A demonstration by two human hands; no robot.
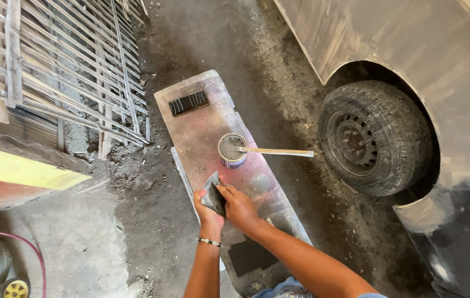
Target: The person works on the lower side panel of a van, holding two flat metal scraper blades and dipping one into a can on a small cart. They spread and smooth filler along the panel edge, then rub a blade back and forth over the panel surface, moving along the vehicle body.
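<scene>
- Left hand [208, 212] and right hand [239, 207] — each grip pinched a flat dark scraper [213, 197].
- Round tin [231, 149] held grey paste; its flat stick [279, 152] lay across the rim.
- Dusty panel [202, 129] — lower end cut off.

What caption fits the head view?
Both hands grip a dark spreader over a dusty panel, beside a putty tin.

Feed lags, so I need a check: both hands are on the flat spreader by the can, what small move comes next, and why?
Probably carry the dark spreader, pinched between left hand and right hand, forward to the open can. It sits just ahead on the pink-grey panel, a stir stick resting in it, its grey filling exposed.
</scene>
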